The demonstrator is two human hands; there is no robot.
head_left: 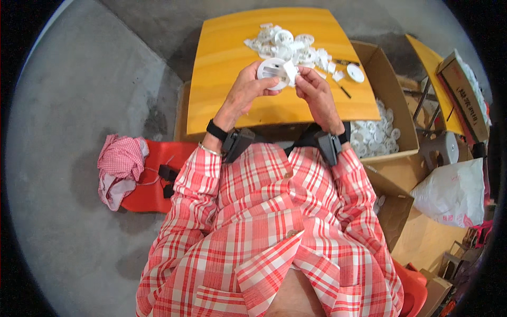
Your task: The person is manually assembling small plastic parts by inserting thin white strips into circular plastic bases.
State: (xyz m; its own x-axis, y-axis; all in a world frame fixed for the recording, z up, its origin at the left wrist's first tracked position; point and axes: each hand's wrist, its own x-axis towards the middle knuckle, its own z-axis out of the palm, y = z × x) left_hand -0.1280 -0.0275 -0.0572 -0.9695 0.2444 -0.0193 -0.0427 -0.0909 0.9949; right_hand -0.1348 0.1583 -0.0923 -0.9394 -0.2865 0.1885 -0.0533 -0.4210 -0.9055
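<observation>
Above the yellow table, my left hand (252, 89) grips a round white plastic housing (271, 67) by its rim, its slotted inside facing up. My right hand (318, 91) pinches a small white plastic piece (291, 70) against the housing's right side. Whether the two are joined I cannot tell. Just beyond my hands lies a heap of white plastic parts (284, 38), some round and some small and angular. To the right of my right hand are a white disc (355, 73) and a thin dark tool (345, 92).
The yellow table (222, 63) stands before me. At its right, a cardboard box (388, 74) holds many white round parts (376, 138). A white sack (453, 193) sits farther right. On my left, a red stool (153, 195) bears a pink checked cloth (122, 166).
</observation>
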